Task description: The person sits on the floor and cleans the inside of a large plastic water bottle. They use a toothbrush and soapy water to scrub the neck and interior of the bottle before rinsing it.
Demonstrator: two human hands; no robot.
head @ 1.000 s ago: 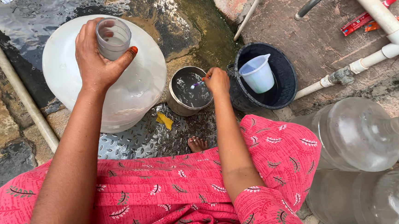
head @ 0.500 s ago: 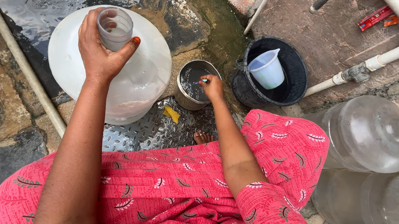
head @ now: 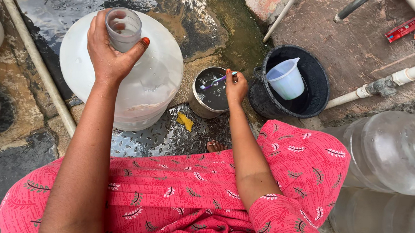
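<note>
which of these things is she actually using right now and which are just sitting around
In use:
left hand gripping the neck of the big water jug
right hand holding a small brush over the steel pot of water

Lying about:
black bucket with a plastic mug inside
empty jugs on the right
yellow scrap
red wrappers

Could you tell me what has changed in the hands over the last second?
The right hand has drawn a thin purple-handled brush out over the small metal pot; earlier it only reached into the pot. The left hand still grips the neck of the big water jug.
</note>
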